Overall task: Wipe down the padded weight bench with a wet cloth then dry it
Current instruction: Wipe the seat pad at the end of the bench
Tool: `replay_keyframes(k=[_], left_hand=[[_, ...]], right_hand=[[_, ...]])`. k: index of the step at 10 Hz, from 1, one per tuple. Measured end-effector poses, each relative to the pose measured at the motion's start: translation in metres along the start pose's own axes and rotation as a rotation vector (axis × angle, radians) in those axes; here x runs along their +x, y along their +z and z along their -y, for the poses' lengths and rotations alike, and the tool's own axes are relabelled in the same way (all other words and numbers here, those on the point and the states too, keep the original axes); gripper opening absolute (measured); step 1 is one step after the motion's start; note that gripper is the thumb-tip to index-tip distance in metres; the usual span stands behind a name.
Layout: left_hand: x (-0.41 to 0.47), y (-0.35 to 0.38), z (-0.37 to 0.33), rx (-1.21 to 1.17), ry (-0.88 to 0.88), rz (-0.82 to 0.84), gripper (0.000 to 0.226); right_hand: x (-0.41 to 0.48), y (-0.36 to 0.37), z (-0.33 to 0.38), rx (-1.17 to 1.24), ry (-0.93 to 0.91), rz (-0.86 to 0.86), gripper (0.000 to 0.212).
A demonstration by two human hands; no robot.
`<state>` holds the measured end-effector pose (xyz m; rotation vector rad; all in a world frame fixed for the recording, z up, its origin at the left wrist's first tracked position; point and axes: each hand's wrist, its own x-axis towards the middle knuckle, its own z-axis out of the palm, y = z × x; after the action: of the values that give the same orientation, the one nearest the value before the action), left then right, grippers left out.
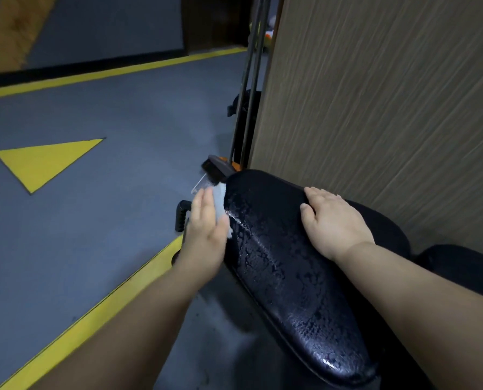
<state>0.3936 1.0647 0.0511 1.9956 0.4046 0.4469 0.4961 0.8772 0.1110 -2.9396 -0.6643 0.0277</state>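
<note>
**Inspector A:** Where do we place the bench pad?

**Inspector B:** We record the bench pad (pixel 285 277), black and padded, running from the lower right of the view up toward a wood-grain panel (pixel 375 108) that stands just beside its far end. Beads of water and a wet sheen cover much of its top.

**Inspector A:** And the hands?

**Inspector B:** We note the left hand (pixel 206 223) at the pad's left edge, fingers straight and close together. It presses a pale cloth (pixel 220 202) flat against the side of the pad. The right hand (pixel 333 220) lies palm down on the right side of the pad, fingers spread and relaxed, holding nothing.

**Inspector A:** Surroundings?

**Inspector B:** We observe a blue-grey floor (pixel 108 122) marked with yellow lines and a yellow triangle (pixel 46 161). A black ribbed handle (pixel 180 218) shows just left of the left hand, partly hidden by it. A black brush head (pixel 216 167) with an orange part sits near the pad's far end, and dark poles (pixel 250 80) rise along the panel's edge. A second dark cushion (pixel 459 271) lies to the right of the right forearm; we cannot tell whether it joins the pad
</note>
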Motion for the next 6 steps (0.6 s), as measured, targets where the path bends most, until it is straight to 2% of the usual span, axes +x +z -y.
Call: replay_keyframes(k=[1, 2, 4, 5, 6], left_hand=[[-0.05, 0.019, 0.014, -0.104, 0.071, 0.046, 0.071], [-0.081, 0.035, 0.008, -0.171, 0.099, 0.077, 0.071], [-0.03, 0.019, 0.023, -0.066, 0.189, 0.068, 0.061], [-0.006, 0.006, 0.006, -0.154, -0.02, -0.01, 0.055], [-0.016, 0.006, -0.001, -0.132, -0.091, -0.017, 0.061]], right_hand=[[0.0, 0.001, -0.001, -0.001, 0.002, -0.002, 0.052], [-0.001, 0.001, -0.002, -0.004, 0.002, -0.002, 0.052], [0.001, 0.003, -0.002, -0.006, 0.004, -0.006, 0.052], [0.001, 0.003, -0.002, -0.007, 0.005, -0.007, 0.052], [0.001, 0.002, -0.002, -0.002, 0.008, -0.011, 0.052]])
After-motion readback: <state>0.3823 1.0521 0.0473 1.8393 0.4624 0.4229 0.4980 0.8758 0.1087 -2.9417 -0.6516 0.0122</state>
